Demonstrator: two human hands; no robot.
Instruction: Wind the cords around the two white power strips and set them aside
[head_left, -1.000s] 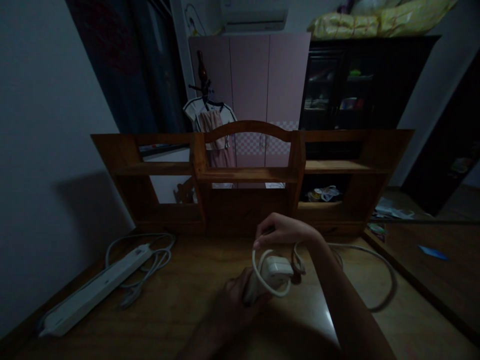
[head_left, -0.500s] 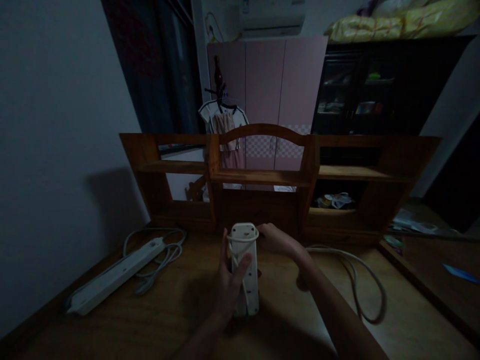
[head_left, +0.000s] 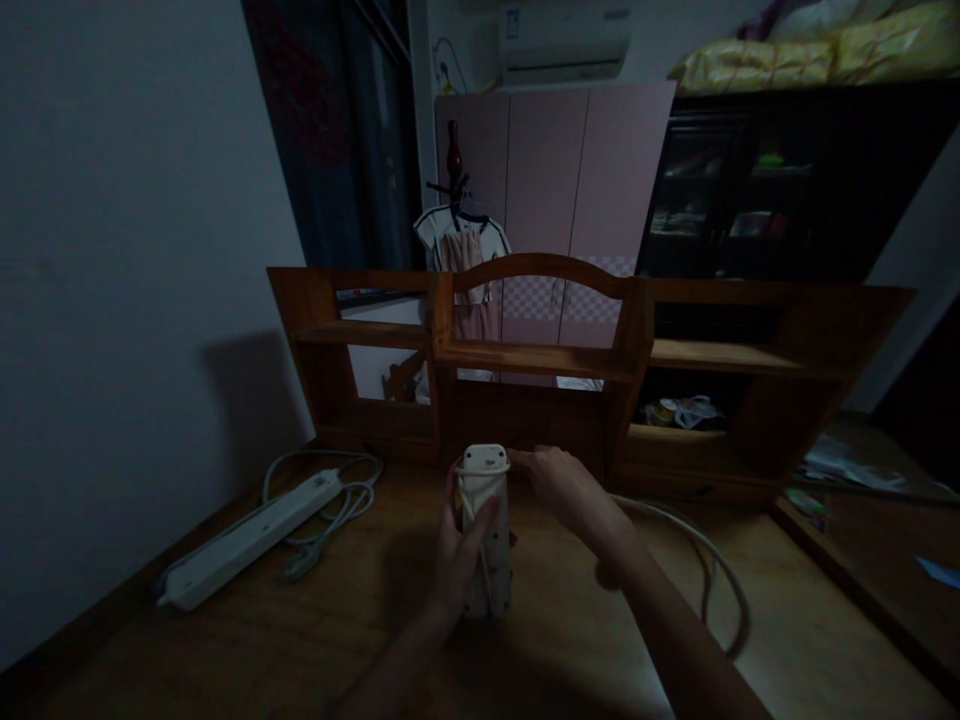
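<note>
Left grip (head_left: 459, 550), low in the middle of the frame, is wrapped around a white oblong plastic power strip (head_left: 484, 465), thumb laid across its socket face, holding it end-up just above the table. Right grip (head_left: 561, 482), just right of it, has its fingertips pinched on the thick white power cord (head_left: 721, 553) where it loops over the strip's top end. A brown wooden table (head_left: 337, 640) fills the lower half of the frame. Along its far edge stands a brown wooden shelf unit with an arched middle section (head_left: 540, 350), and some small packets lie in its lower right compartment. Behind that, in the upper middle, is a pink three-door wardrobe (head_left: 555, 170), with a dark glass-fronted cabinet (head_left: 750, 190) to its right. At lower left, a second long white power strip (head_left: 247, 540) lies flat on the table, well apart from both grips, with its thin white cable (head_left: 334, 500) bunched at its far end. From the held strip, the thick cord sweeps in a wide loop over the table towards the lower right.
</note>
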